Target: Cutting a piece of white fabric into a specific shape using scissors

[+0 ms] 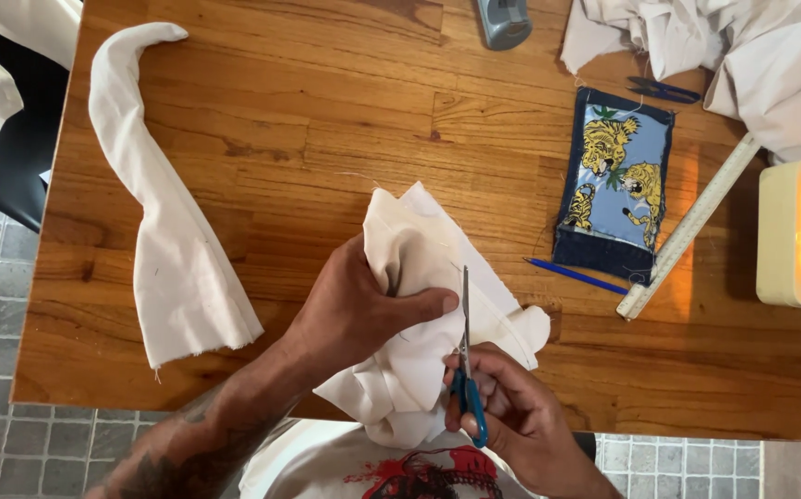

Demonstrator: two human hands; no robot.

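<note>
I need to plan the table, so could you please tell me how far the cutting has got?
Done: one cream fabric strip lies apart at the table's left. In hand: the left hand bunches a cream fabric piece while the right hand works blue-handled scissors along it. Left: how much cutting remains cannot be told.

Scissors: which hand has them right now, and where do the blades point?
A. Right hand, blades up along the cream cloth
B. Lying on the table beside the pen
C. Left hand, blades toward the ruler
A: the right hand grips the blue-handled scissors, blades up along the cream cloth bunched in the left hand.
</note>
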